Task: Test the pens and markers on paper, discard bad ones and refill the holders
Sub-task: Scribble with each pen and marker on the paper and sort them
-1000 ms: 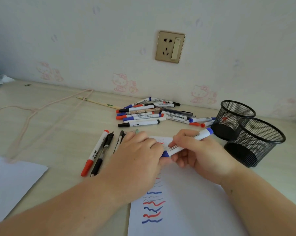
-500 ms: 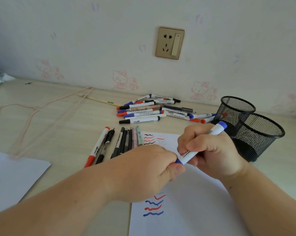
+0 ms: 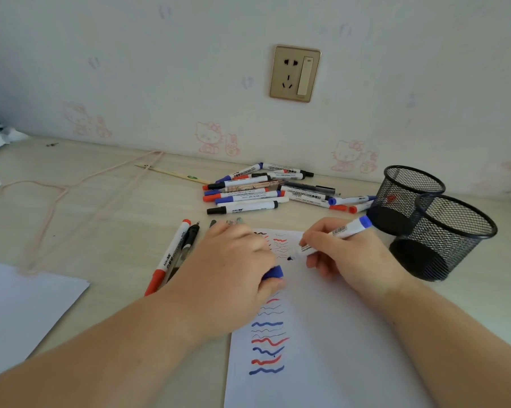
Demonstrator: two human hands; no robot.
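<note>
With its blue cap (image 3: pixel 273 272) off and pinched in the left hand (image 3: pixel 233 269), the marker (image 3: pixel 335 234) sits in the closed grip of the right hand (image 3: pixel 345 254), dark tip just above the paper (image 3: pixel 321 334). Head view, one item under test. Step in hand: trial stroke, not yet drawn. Next move, by judgement: lower the tip onto bare paper beside the earlier squiggles and drag a line. Marker: white barrel, printed label, blue end plug, tilted toward the two mesh holders (image 3: pixel 442 237), which look almost empty. Untested pile (image 3: pixel 260 189) lies near the wall; a sorted row (image 3: pixel 177 251) lies left of the paper on the counter (image 3: pixel 86 231).
</note>
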